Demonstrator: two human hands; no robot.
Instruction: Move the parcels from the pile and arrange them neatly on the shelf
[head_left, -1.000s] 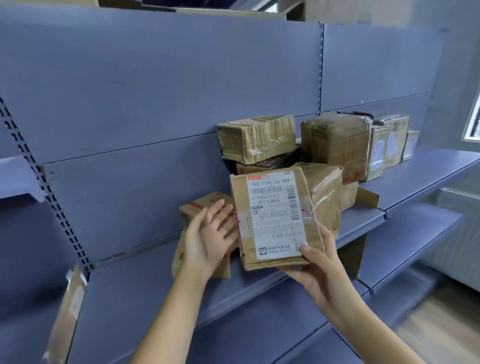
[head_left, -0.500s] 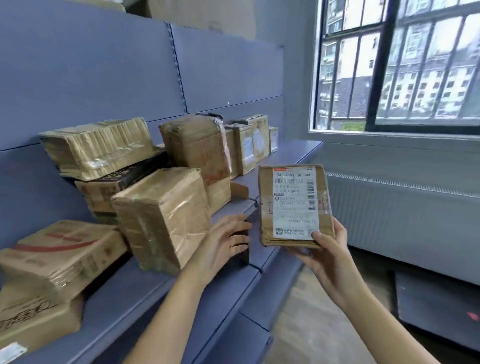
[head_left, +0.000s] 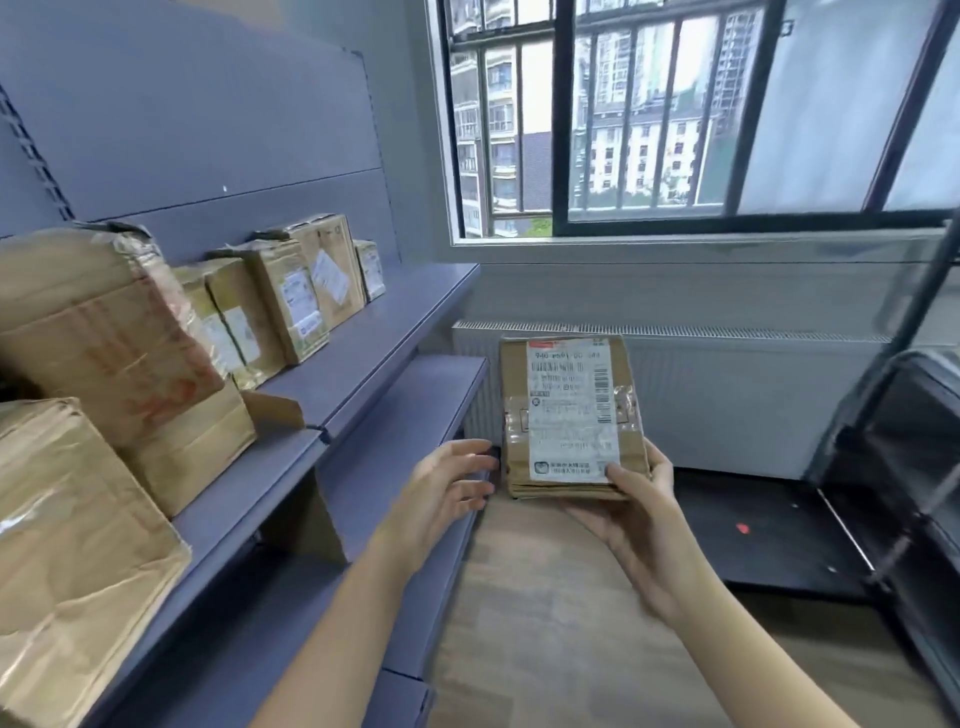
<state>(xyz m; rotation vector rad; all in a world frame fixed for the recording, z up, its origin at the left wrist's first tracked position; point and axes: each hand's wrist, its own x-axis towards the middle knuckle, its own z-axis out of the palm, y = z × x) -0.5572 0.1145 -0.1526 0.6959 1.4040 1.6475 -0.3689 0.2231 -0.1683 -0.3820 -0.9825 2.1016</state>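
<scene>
Head view. The right hand grips a flat parcel by its lower edge, thumb pressed on the front and fingers curled behind. The parcel is in the air, upright, clear of the shelf and in front of the radiator. The left hand holds nothing; its fingers are relaxed and apart, just beside the parcel's lower left corner, contact not evident.

Assessment: this is the carry to the row of standing parcels at the shelf's far end. Recommended: bring the left hand onto the free side, set the parcel down on its bottom edge, label outward, flush with its neighbours.

Materials: the parcel is a thin brown cardboard slab, edges layered and slightly crushed, with a white printed label and a glossy clear tape band across it. The pile nearer the camera consists of bulkier cartons, creased and wrapped in shiny tape. The shelf is smooth grey-blue painted metal.
</scene>
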